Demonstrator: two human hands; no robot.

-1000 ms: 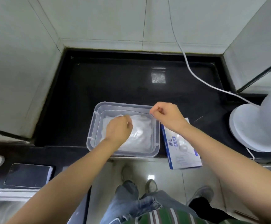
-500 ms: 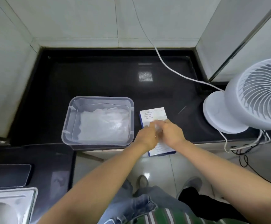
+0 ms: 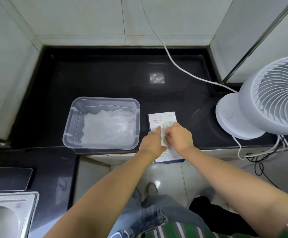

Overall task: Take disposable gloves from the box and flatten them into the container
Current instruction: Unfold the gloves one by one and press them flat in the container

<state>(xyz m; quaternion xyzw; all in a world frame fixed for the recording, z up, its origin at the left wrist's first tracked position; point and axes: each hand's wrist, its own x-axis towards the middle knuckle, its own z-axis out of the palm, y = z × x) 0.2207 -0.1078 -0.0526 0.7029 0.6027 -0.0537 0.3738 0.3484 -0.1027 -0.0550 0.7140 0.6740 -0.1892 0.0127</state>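
Note:
A white and blue glove box (image 3: 163,117) lies flat at the counter's front edge, overhanging it. My left hand (image 3: 152,140) rests on the box's left part with fingers extended, pressing it down. Over the box's opening my right hand (image 3: 180,136) pinches a thin clear glove (image 3: 163,125) with curled fingers. Left of the box stands a clear plastic container (image 3: 71,127), and several flattened translucent gloves (image 3: 107,127) lie in it.
A white fan (image 3: 266,98) stands on the counter at the right, its cord (image 3: 174,62) running across the back. A dark phone (image 3: 7,178) lies on the lower left counter, beside a steel sink (image 3: 6,213). Black countertop (image 3: 105,78) stretches behind the container.
Both hands left the container and came to the glove box. The left hand now presses the box while the right pinches a glove at the opening. The view shifted right.

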